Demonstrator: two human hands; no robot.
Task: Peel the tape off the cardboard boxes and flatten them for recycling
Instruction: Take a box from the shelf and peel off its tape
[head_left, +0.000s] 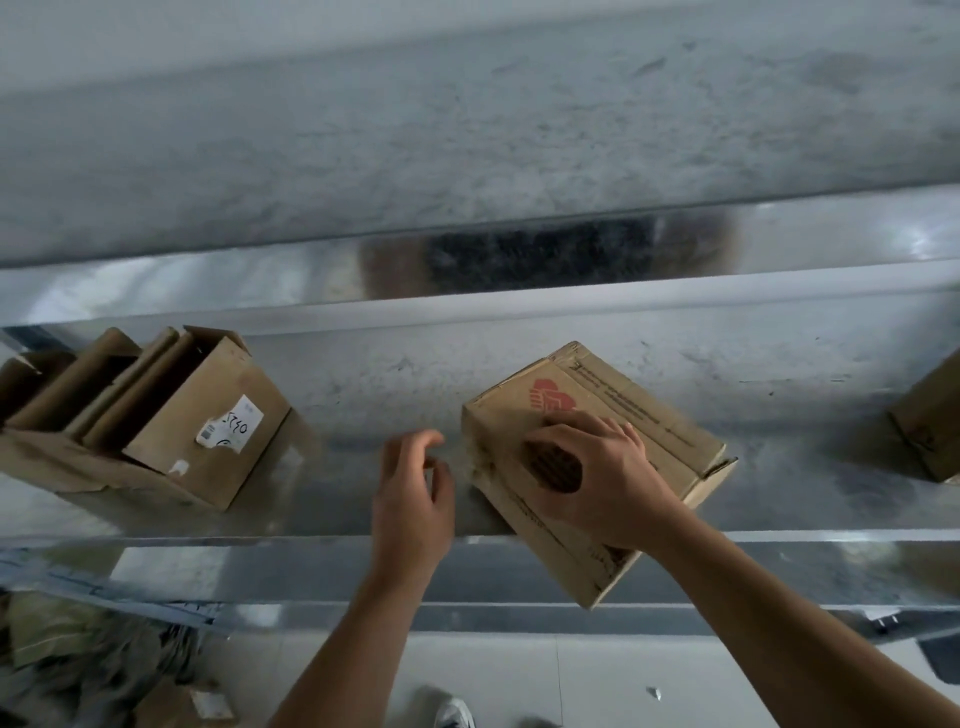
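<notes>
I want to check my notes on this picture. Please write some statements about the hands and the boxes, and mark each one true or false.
1. The right hand rests on the heart-print box. True.
2. The heart-print box is already flattened. False: it has its full box shape.
3. The labelled box stands open on the left of the metal shelf. True.
4. The left hand lies flat on the labelled box. False: it is beside the heart-print box with curled fingers, apart from the labelled box.
5. Only two boxes are in view. False: a third box shows at the right edge.
</notes>
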